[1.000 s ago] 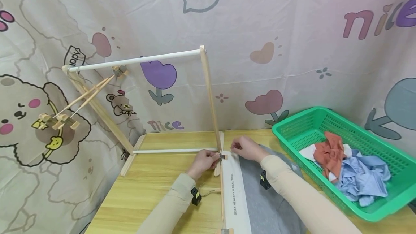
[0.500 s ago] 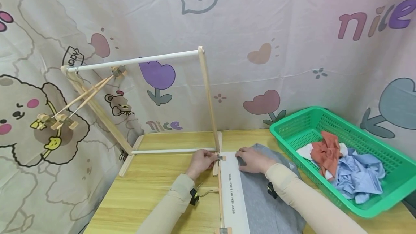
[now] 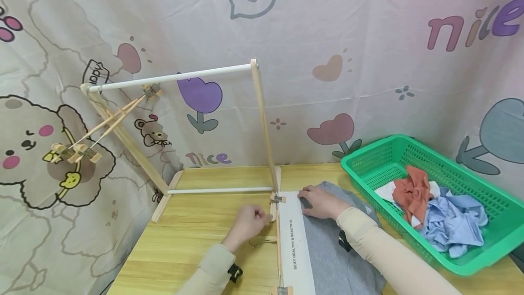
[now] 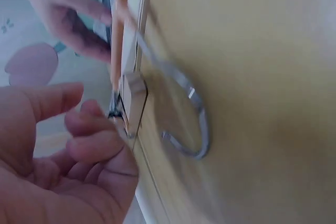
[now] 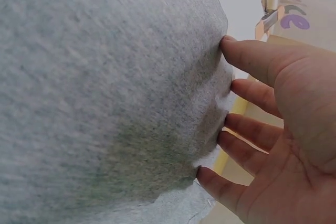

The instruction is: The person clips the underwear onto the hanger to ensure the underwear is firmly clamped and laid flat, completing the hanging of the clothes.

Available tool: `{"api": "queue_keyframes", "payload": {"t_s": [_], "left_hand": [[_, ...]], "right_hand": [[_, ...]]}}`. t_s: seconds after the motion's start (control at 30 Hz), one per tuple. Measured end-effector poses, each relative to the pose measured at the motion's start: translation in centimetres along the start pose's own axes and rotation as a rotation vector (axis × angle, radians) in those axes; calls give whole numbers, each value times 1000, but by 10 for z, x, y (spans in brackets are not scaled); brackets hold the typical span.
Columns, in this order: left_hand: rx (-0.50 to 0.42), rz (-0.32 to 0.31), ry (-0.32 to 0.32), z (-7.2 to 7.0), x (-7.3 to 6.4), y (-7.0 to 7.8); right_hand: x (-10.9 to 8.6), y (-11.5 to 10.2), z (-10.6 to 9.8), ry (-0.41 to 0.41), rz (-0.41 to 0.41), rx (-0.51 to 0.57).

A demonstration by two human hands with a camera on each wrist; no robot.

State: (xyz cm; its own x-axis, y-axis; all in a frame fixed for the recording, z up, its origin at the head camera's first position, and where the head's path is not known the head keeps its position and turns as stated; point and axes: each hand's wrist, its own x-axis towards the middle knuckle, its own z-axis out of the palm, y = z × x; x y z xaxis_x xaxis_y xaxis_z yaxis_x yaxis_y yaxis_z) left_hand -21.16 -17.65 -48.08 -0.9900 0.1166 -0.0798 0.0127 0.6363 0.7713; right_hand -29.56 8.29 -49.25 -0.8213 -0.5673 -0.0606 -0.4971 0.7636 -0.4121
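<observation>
A grey garment [image 3: 333, 249] with a white lettered waistband [image 3: 291, 240] lies on the wooden table. Along the waistband runs a wooden clip hanger [image 3: 279, 249], with its far clip [image 3: 277, 199] and near clip [image 3: 282, 291] at the band. Its metal hook [image 4: 202, 124] points left over the tabletop. My left hand [image 3: 247, 224], fingers loosely curled around nothing, hovers just left of the hanger, between hook and far clip. My right hand [image 3: 323, 201] touches the garment at its far end; the right wrist view shows spread fingertips [image 5: 227, 45] along the cloth.
A wooden rack with a white top bar [image 3: 176, 76] stands at the back left, with more clip hangers [image 3: 110, 119] hanging from it. To the right, a green basket [image 3: 368, 195] holds an orange cloth [image 3: 413, 192] and a light blue cloth [image 3: 454, 224].
My left hand has let go of the far clip and moved back to the left. My right hand has shifted right from the waistband's end onto the grey cloth.
</observation>
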Motion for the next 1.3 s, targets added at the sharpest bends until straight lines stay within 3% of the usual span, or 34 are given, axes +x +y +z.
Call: {"api": "queue_keyframes", "payload": {"t_s": [0.13, 0.37, 0.57, 0.7, 0.97, 1.13, 1.3], "left_hand": [[20, 12, -83, 11, -24, -2], [-10, 22, -131, 28, -50, -5], [-159, -42, -194, 40, -60, -5], [-252, -95, -200, 45, -64, -5], [-318, -154, -175, 48, -77, -1], [-297, -113, -151, 48, -80, -2], [-256, -34, -119, 42, -81, -2]], "right_hand": [[0, 1, 1, 0, -2, 3], [1, 1, 1, -7, 16, 7], [1, -3, -1, -10, 42, 10], [0, -4, -3, -11, 40, 14], [8, -5, -10, -40, 0, 32], [15, -6, -21, -45, 4, 100], [27, -13, -38, 27, -44, 170]]}}
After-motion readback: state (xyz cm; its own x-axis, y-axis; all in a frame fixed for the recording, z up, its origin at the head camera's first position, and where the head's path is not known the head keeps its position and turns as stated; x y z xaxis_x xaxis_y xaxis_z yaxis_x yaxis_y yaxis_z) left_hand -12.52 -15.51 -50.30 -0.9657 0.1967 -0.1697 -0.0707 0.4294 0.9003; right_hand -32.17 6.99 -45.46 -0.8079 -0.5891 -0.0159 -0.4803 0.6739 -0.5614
